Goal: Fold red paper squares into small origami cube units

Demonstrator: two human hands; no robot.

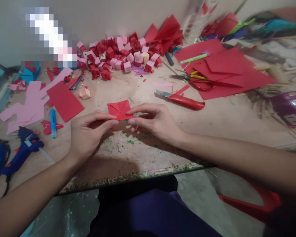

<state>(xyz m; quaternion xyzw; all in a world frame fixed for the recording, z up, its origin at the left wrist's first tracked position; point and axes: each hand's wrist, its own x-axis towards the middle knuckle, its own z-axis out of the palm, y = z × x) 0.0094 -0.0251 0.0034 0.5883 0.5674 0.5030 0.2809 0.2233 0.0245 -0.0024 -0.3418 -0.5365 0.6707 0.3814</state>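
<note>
A small folded red paper piece (119,109) is held just above the worktable (227,118) between both my hands. My left hand (88,135) pinches its lower left edge with thumb and fingers closed. From the right, my right hand (155,121) pinches the lower right edge, index finger stretched along the paper. Creases show on the paper's face.
A red utility knife (185,100) lies just beyond my right hand, scissors (194,80) and red paper sheets (227,70) farther right. A pile of small red and pink paper cubes (118,56) sits at the back. Pink cutouts (27,107), a blue marker (53,122) and a blue glue gun (21,149) lie left.
</note>
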